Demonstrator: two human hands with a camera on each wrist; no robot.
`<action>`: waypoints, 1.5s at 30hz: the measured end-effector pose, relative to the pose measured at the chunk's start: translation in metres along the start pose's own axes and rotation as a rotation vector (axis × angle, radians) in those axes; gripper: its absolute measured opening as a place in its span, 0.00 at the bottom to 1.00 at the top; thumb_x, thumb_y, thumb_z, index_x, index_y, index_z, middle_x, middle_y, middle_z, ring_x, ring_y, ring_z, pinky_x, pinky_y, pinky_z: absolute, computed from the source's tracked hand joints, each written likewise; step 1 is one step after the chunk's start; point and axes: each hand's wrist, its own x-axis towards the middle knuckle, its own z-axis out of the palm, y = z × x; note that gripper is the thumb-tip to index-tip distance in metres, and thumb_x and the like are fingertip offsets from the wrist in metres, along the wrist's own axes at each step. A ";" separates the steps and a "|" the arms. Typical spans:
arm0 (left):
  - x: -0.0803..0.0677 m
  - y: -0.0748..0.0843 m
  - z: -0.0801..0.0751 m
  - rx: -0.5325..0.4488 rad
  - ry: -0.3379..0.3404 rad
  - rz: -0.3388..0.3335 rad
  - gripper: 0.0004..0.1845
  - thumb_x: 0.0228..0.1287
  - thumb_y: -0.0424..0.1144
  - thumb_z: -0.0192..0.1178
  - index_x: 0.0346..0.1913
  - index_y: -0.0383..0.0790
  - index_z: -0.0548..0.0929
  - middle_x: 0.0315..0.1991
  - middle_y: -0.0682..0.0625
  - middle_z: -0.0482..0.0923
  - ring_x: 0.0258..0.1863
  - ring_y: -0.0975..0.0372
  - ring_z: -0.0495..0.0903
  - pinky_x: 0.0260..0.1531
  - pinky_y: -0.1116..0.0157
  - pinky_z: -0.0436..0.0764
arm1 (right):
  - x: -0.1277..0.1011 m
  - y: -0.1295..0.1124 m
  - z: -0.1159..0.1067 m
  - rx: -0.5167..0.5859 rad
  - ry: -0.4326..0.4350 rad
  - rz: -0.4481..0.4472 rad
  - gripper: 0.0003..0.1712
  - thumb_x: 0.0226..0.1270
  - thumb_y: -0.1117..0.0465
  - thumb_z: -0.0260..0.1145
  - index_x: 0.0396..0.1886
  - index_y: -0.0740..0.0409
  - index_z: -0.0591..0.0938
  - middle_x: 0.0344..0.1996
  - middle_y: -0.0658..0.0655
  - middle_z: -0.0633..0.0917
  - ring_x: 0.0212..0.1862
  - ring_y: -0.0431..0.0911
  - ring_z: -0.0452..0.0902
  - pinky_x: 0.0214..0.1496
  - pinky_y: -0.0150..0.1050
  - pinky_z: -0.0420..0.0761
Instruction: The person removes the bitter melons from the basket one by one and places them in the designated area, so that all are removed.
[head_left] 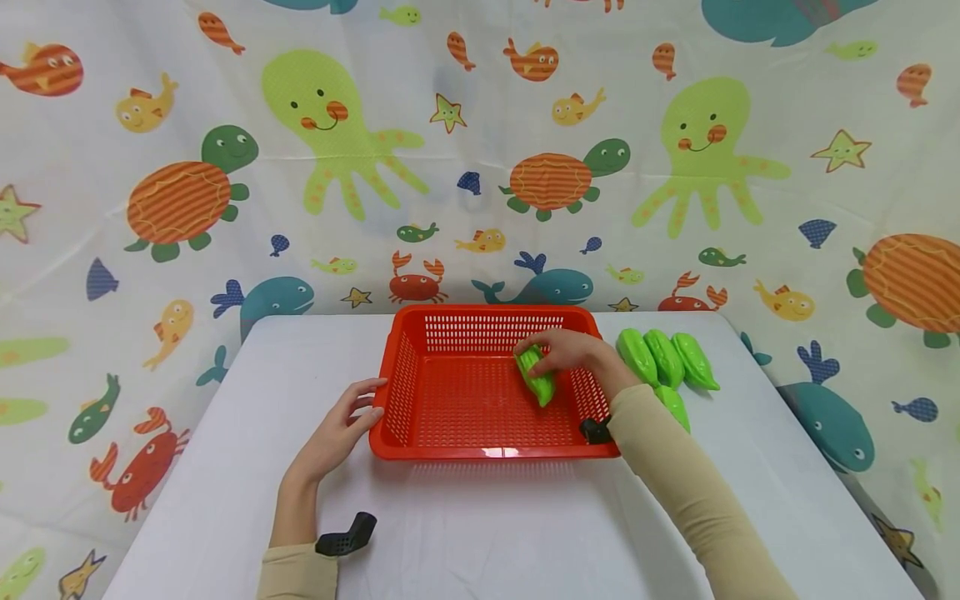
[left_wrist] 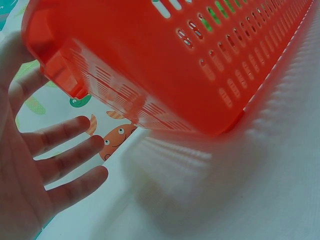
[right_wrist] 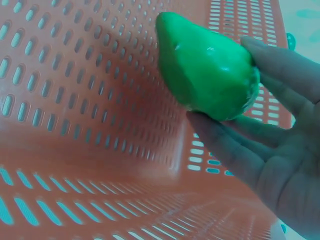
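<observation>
Holding a green toy [head_left: 537, 377] pinched in right hand [head_left: 564, 353] fingers inside the red basket [head_left: 397, 392] on the bench [head_left: 225, 467], left hand [head_left: 341, 427] open, fingers straight against the basket's left rim.

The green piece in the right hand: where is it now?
In the head view the green piece is inside the red basket, right of centre near its right wall, held by the right hand.

I see bright, even light on the head view, with soft shadows under the red basket [head_left: 495, 392]. My left wrist view is blurry. My right wrist view looks dim and bluish.
</observation>
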 end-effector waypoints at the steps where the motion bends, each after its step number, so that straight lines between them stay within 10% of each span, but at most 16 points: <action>1: 0.000 0.000 0.000 -0.001 -0.001 0.000 0.29 0.69 0.50 0.59 0.70 0.49 0.65 0.68 0.45 0.64 0.65 0.48 0.64 0.60 0.42 0.70 | 0.000 0.000 -0.001 0.000 0.013 -0.009 0.29 0.60 0.55 0.73 0.63 0.44 0.79 0.57 0.56 0.75 0.58 0.52 0.67 0.51 0.42 0.80; 45: -0.001 0.001 0.001 0.003 -0.017 -0.008 0.28 0.71 0.49 0.57 0.70 0.49 0.65 0.68 0.44 0.64 0.66 0.47 0.63 0.60 0.39 0.68 | -0.040 -0.008 -0.036 0.279 0.324 -0.155 0.26 0.68 0.54 0.66 0.65 0.50 0.76 0.59 0.60 0.72 0.45 0.53 0.79 0.45 0.42 0.84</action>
